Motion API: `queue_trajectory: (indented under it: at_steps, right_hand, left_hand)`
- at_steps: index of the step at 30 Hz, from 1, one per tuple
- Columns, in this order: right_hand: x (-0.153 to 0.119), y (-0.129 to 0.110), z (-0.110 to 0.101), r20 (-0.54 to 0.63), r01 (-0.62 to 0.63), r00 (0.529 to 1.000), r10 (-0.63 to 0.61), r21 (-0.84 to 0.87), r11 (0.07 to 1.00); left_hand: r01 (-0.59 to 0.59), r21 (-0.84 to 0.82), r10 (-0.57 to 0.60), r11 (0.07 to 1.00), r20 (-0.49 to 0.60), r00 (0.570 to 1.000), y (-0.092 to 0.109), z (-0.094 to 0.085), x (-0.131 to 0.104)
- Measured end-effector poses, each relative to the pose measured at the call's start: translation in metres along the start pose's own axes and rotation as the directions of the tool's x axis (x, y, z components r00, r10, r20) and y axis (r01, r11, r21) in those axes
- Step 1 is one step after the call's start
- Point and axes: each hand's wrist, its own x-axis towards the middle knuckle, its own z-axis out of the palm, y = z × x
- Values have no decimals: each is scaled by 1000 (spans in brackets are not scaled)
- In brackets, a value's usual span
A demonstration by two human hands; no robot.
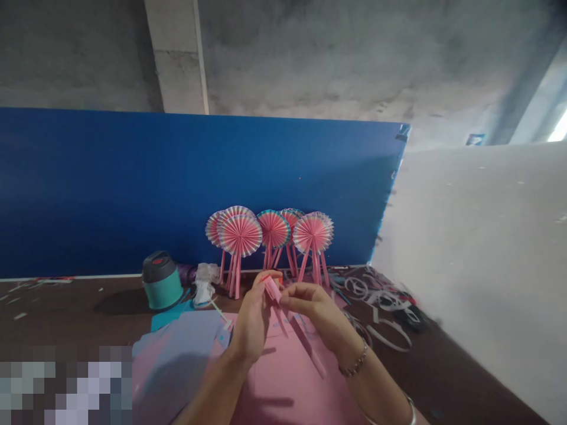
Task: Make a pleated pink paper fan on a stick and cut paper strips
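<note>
A small folded piece of pink paper (272, 290) is held up in front of me. My left hand (251, 323) is closed around it from the left. With thumb and fingertips pinched, my right hand (319, 314) grips its right edge. Long pink paper strips (308, 345) slant down below the hands; whether they join the held piece, I cannot tell. Under both hands lie pink paper sheets (283, 383). Several round pleated pink paper fans (240, 235) with strip legs stand behind, leaning by the blue panel.
A teal container with a dark lid (163, 282) and a crumpled white plastic bag (204, 283) stand left of the fans. Pale sheets (188, 336) lie front left. Curled paper strips (385, 301) are heaped at right. A blue panel (133, 189) and white wall (482, 236) bound the table.
</note>
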Motion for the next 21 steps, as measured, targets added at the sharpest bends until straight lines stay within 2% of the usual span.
queue_trajectory:
  at_steps: [6,21]
  right_hand:
    - [1,2,1,-51,-4,999,4,8,1000]
    - [1,1,1,-57,10,998,-11,-21,1000]
  left_hand:
    - [0,25,2,1000,-42,999,-1,3,0]
    - [-40,111,43,993,-21,999,-10,-3,1]
